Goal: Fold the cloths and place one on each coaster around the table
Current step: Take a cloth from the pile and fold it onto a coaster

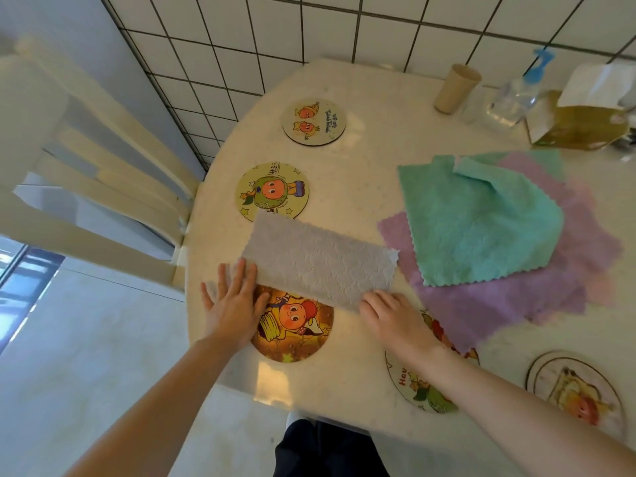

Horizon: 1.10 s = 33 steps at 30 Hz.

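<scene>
The grey cloth [320,261], folded into a long strip, lies on the tabletop [361,187] across the far edge of the orange coaster [292,325]. The left hand [234,304] presses flat on the strip's left end, fingers straight and spread. The right hand [392,318] holds the strip's right near corner; its fingers curl at the cloth edge, but whether this grip pinches or only presses cannot be told.

Cloths counted: three. Just right of the right-hand grip lie the green cloth [481,222], one corner turned over, and beneath it the purple cloth [499,301], largely hidden.

Coasters counted: five. Beyond the left-hand grip lie the green-figure coaster [272,191] and, farther off, the pale coaster [314,122]. The coaster under the right forearm [409,383] is mostly covered; only the letters "Hav" read. Well right of that forearm lies a washed-out coaster [574,390]. Small script on the two far coasters is too small to read.

Far beyond the right-hand grip stand a paper cup [456,88], a blurred clear bottle with a blue top [516,94] and a tissue box [581,111], cut off at the frame edge. A slatted chair [96,173] stands left of the tabletop.
</scene>
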Each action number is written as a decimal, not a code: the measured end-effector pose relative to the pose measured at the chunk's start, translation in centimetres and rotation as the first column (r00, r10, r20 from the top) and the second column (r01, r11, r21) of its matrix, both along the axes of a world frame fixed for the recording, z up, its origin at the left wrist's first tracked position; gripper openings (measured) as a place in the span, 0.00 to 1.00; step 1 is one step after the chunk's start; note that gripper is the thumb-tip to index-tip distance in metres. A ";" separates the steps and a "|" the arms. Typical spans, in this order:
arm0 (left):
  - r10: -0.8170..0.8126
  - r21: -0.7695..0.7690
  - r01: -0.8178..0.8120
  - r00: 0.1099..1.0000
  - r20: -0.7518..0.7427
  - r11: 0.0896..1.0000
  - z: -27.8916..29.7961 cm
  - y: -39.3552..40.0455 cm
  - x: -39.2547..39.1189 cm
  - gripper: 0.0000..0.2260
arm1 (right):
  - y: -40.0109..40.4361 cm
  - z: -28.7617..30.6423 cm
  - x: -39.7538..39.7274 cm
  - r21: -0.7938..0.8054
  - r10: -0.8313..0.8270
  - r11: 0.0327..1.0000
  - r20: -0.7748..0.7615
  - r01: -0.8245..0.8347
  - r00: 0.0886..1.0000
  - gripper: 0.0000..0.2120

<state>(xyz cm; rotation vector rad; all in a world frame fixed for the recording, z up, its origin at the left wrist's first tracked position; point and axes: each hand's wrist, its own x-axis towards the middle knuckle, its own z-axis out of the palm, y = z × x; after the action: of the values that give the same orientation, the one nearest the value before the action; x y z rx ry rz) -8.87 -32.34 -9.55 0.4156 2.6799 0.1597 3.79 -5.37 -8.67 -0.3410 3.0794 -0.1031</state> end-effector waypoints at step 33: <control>-0.043 0.548 -0.127 0.957 0.287 0.827 2.8 0.5 4.1 0.13 | 2.7 0.7 -4.2 -0.499 0.340 0.840 0.178 -0.213 0.923 0.15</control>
<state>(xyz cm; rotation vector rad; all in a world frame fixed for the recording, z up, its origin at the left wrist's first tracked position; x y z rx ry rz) -4.79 -31.80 -6.73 0.4624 2.3082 0.9679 -0.43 -2.68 -8.01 -0.7264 2.6673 -0.8259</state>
